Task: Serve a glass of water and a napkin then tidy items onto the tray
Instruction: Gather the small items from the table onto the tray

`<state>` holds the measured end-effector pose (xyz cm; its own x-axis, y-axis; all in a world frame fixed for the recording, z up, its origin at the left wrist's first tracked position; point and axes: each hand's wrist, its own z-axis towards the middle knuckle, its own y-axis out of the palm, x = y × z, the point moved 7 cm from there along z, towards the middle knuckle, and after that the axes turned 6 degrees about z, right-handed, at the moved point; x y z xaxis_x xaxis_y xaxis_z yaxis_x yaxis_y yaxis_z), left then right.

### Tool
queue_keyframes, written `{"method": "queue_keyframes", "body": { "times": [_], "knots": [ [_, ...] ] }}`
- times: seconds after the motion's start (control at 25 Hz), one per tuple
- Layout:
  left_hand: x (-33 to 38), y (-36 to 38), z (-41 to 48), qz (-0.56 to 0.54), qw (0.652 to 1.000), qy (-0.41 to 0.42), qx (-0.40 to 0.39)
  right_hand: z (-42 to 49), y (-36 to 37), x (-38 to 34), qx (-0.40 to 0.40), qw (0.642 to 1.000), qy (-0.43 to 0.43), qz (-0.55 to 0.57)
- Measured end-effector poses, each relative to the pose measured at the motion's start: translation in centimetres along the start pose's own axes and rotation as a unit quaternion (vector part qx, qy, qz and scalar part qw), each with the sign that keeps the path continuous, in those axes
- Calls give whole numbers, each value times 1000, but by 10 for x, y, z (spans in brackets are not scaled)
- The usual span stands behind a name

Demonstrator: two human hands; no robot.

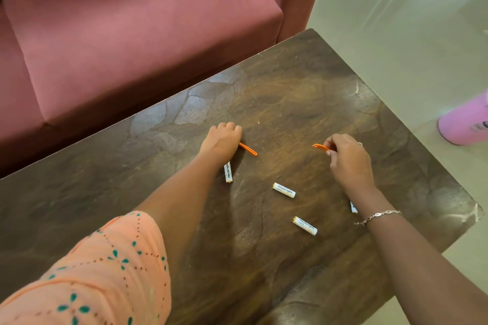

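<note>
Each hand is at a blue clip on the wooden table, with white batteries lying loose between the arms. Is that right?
Not quite: the clips are orange, not blue. The head view shows the left hand on one orange clip and the right hand pinching another, with batteries loose on the wooden table.

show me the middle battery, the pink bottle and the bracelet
middle battery (284,190): head view, on its white label
pink bottle (464,126): head view, on its side wall
bracelet (380,215): head view, on the chain over the right wrist
</note>
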<state>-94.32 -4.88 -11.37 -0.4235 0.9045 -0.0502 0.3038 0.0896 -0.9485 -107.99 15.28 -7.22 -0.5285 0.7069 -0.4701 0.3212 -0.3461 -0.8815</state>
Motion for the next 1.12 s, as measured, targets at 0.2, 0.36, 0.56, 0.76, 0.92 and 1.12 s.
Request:
{"method": "queue_keyframes", "body": {
  "times": [0.2,0.36,0.56,0.76,0.92,1.12],
  "knots": [
    [-15,-14,-14,-86,993,-60,56,-14,-1,-41,10,998,-15,66],
    [-44,-33,-59,-223,962,-110,110,-28,1,-82,19,988,-5,153],
    [-98,-38,-145,-454,860,-196,122,-60,7,-161,-4,977,-21,214],
    [-163,-35,-237,-584,763,-242,139,-107,27,-253,-55,954,-52,289],
    [-222,-23,-320,-620,715,-278,165,-153,61,-339,-135,928,-91,334],
    [-296,-9,-439,-603,684,-340,230,-219,104,-450,-233,897,-165,338]
  ]
}}
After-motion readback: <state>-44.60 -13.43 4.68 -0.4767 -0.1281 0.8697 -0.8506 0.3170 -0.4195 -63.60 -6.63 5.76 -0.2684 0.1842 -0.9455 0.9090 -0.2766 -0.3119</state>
